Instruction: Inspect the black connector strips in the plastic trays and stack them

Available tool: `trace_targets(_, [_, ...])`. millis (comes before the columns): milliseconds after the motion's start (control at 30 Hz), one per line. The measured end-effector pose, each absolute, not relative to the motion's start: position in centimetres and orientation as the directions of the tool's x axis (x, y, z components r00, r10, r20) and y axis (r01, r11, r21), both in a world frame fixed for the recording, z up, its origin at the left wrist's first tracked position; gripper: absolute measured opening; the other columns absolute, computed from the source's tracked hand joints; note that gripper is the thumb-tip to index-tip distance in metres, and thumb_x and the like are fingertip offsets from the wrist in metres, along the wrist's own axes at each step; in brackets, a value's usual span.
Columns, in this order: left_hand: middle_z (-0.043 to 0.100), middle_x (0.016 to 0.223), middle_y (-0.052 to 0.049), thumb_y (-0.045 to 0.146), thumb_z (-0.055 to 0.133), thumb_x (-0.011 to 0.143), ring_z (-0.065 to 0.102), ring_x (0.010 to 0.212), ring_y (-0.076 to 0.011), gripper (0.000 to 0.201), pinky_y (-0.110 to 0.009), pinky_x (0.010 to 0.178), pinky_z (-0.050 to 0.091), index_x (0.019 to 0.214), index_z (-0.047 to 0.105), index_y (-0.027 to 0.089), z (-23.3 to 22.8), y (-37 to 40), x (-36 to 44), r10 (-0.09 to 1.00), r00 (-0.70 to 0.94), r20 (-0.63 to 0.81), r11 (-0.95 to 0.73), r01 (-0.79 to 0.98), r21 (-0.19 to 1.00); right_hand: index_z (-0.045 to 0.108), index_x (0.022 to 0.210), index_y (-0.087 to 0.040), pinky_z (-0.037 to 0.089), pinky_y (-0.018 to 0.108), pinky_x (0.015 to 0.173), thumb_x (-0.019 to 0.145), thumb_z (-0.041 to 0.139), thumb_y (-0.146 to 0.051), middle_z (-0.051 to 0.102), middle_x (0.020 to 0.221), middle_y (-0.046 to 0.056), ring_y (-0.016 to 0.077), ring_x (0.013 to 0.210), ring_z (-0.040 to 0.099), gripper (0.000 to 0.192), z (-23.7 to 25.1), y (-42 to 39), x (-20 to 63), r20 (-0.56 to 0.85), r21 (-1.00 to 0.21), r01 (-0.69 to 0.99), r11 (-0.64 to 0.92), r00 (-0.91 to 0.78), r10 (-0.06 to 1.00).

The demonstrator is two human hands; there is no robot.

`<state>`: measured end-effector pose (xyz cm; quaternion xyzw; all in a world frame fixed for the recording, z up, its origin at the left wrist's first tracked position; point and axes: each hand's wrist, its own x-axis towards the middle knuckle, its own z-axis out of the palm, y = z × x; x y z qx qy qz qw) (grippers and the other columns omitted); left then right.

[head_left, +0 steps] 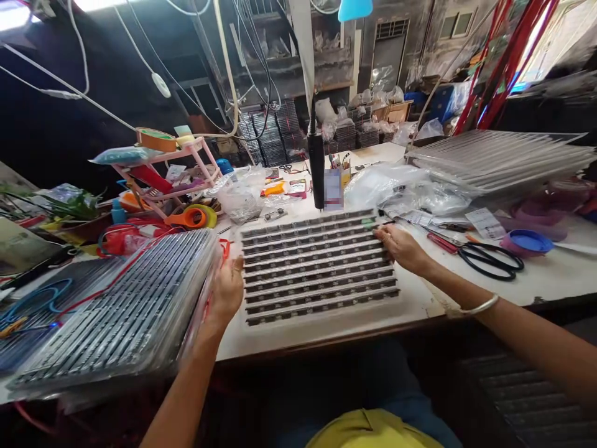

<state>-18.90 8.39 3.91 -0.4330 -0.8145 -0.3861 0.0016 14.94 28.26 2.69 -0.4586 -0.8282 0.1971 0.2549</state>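
Note:
A flat tray of dark component strips (317,267) lies on the white bench in front of me. My left hand (227,292) grips its left edge, beside a stack of similar trays in clear plastic (125,311). Over on the tray's right upper edge, my right hand (401,247) holds on with a silver bangle on that wrist. A black tool (316,168) hangs on a cord just above the tray's far edge.
Black scissors (489,258) and a blue lid (527,241) lie to the right. Another stack of clear trays (499,158) sits at the back right over plastic bags. A pink rack (163,168) and tape rolls (193,216) stand at the back left. Cables hang overhead.

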Motion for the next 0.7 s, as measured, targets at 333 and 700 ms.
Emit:
trace_targets(333, [0.066, 0.073, -0.017, 0.048, 0.034, 0.089, 0.065, 0.083, -0.0318, 0.048, -0.044, 0.079, 0.044, 0.074, 0.063, 0.014, -0.2, 8.9, -17.9, 0.832, -0.553, 0.037, 0.541, 0.825, 0.164, 0.065, 0.080, -0.016, 0.044, 0.034, 0.071, 0.089, 0.042, -0.055, 0.068, 0.079, 0.013, 0.0259, 0.080, 0.064, 0.045, -0.4, 29.3, 15.0, -0.068, -0.294, 0.817, 0.497, -0.536, 0.841])
trace_targets(700, [0.054, 0.130, -0.011, 0.042, 0.034, 0.093, 0.049, 0.118, -0.0278, 0.045, -0.047, 0.094, 0.040, 0.129, 0.055, 0.025, -2.9, 2.1, -14.1, 0.776, -0.610, 0.161, 0.542, 0.775, 0.324, 0.047, 0.135, -0.024, 0.042, 0.045, 0.093, 0.094, 0.033, -0.049, 0.053, 0.133, 0.012, 0.0280, 0.117, 0.052, 0.050, -5.3, 20.8, 19.5, 0.347, -0.352, 0.685, 0.638, -0.537, 0.769])
